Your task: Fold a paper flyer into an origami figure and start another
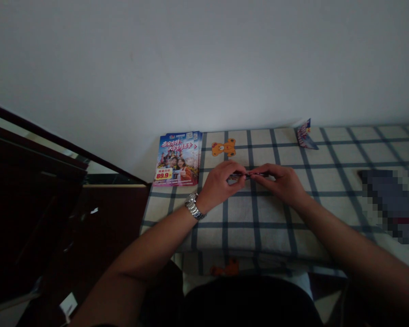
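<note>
Between my two hands is a narrow folded flyer (247, 175), seen nearly edge-on over the middle of the cloth. My left hand (221, 182), with a silver watch on its wrist, pinches one end between thumb and fingers. The other end is pinched the same way by my right hand (282, 182). Much of the flyer is hidden behind my fingers. Left of my hands lies a stack of printed flyers (177, 159) with a castle picture and "89.9" on the top sheet. Toward the back right, a folded flyer (306, 136) stands partly opened.
A checked cloth (269, 231) with a printed bear (224, 147) covers the table, which meets a pale wall (204, 63). A dark, pixelated flat object (393, 204) lies at the right. Dark wooden furniture (119, 218) stands left of the table edge.
</note>
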### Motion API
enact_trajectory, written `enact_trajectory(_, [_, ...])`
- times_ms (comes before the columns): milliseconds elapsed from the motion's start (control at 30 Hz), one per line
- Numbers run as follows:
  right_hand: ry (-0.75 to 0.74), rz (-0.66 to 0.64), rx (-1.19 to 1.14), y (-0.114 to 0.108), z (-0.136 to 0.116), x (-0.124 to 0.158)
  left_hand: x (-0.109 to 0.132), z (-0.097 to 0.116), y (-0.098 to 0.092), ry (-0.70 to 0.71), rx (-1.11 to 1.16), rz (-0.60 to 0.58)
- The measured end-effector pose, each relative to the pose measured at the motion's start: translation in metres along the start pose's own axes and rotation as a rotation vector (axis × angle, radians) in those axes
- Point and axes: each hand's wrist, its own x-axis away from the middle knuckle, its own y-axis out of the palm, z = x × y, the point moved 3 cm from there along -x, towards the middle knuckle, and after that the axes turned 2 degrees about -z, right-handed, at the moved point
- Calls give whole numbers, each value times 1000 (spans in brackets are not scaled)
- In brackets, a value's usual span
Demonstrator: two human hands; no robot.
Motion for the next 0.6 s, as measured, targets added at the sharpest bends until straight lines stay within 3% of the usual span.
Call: enact_trajectory(600, [5,3,-78,0,-2,-1,-1,1,-2,24,17,18])
